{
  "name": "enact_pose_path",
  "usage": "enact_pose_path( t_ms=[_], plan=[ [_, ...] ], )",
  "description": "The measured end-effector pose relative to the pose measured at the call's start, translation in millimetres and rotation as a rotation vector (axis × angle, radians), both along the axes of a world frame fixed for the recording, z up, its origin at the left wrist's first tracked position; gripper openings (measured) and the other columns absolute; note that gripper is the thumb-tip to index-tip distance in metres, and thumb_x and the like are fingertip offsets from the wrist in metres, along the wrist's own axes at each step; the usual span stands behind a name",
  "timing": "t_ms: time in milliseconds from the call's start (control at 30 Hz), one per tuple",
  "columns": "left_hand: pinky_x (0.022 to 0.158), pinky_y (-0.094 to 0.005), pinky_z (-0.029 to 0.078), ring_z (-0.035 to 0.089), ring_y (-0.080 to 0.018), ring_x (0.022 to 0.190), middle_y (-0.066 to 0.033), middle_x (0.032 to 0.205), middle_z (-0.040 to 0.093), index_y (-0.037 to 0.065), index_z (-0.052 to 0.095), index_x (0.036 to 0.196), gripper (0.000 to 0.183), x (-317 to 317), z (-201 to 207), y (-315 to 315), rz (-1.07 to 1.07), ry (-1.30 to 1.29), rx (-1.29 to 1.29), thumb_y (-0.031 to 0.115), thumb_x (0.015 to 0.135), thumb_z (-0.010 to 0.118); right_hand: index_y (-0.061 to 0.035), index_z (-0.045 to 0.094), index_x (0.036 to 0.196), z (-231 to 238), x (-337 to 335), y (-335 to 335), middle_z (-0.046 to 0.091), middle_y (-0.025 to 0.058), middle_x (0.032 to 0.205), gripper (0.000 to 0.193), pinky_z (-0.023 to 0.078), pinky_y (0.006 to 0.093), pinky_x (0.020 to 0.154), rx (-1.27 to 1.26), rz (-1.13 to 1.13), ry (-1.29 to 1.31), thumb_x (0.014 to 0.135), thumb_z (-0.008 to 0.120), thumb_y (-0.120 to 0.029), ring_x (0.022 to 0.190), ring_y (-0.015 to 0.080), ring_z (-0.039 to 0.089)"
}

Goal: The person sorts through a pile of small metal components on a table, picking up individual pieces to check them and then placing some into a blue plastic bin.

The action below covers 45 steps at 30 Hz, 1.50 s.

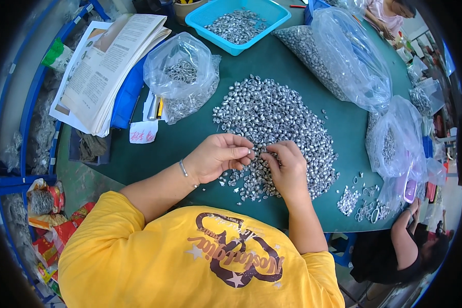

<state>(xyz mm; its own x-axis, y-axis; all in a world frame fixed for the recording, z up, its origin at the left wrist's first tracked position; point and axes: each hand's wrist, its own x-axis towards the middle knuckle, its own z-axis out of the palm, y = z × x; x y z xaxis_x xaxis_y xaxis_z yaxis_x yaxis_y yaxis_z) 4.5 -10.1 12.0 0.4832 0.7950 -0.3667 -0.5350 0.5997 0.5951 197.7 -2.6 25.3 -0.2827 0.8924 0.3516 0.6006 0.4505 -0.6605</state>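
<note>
A wide pile of small silvery cup-shaped metal pieces (272, 110) is spread on the green tabletop. Over its near side, my left hand (225, 156) is closed in a pinch, with a tiny pale metal piece (249, 151) showing at the thumb and forefinger tips. Just to the right, my right hand (288, 168) also pinches with thumb and forefinger. What sits between those fingertips is too small to make out. The two sets of fingertips face each other, a short gap apart. Several loose pieces lie beneath my hands.
A blue basket (236, 49) of metal pieces stands at the back. Plastic bags of parts (182, 77) stand left and right. Stacked papers (110, 72) lie far left. Small heaps of rings and flat bits (348, 201) are near the right edge. Other people (390, 251) sit at right.
</note>
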Motion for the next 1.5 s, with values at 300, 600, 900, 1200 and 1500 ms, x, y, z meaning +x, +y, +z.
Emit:
enact_pose_path(
  t_ms=[300,600,900,1200,1500],
  plan=[
    [0.074,-0.0233,0.049,0.060,-0.0155,0.083,-0.0119,0.093,0.060,-0.002,0.056,0.099,0.017,-10,1,1,0.140,0.129,-0.026,0.002,0.084,0.050,-0.0032,0.061,0.079,7,2,-6,0.055,0.0088,0.076,0.011,0.046,0.0335,0.058,0.082,0.048,-0.096,0.068,0.062,-0.002,0.068,0.0261,0.056],
    [0.075,-0.0220,0.048,0.059,-0.0135,0.084,-0.0107,0.094,0.061,-0.002,0.057,0.098,0.017,-24,0,5,0.275,0.105,0.008,0.001,0.082,0.052,-0.0050,0.063,0.082,4,3,-3,0.051,0.0077,0.070,0.014,0.044,0.0332,0.052,0.109,0.087,-0.170,0.068,0.064,-0.005,0.062,0.0250,0.053],
    [0.078,-0.0246,0.049,0.060,-0.0178,0.089,-0.0108,0.095,0.060,-0.002,0.058,0.097,0.017,-17,-3,1,0.287,0.083,0.009,-0.003,0.082,0.052,-0.0046,0.062,0.076,-8,-28,17,0.053,0.0087,0.073,0.018,0.047,0.0338,0.061,0.044,0.164,-0.289,0.060,0.056,0.003,0.071,0.0255,0.055],
    [0.075,-0.0248,0.049,0.060,-0.0166,0.084,-0.0096,0.091,0.060,-0.001,0.059,0.095,0.016,-16,-2,-2,0.290,0.075,0.014,-0.003,0.080,0.055,-0.0022,0.059,0.078,-6,-28,16,0.054,0.0129,0.076,0.007,0.046,0.0343,0.061,-0.091,0.161,0.033,0.074,0.054,0.002,0.069,0.0292,0.055],
    [0.074,-0.0246,0.049,0.060,-0.0157,0.082,-0.0090,0.088,0.061,-0.001,0.059,0.095,0.016,-15,-2,-3,0.220,0.048,-0.020,-0.001,0.080,0.055,0.0048,0.056,0.094,-3,-8,6,0.057,0.0073,0.078,0.013,0.029,0.0167,0.046,-1.130,0.258,1.107,0.083,0.050,0.002,0.052,0.0046,0.036]
  ],
)
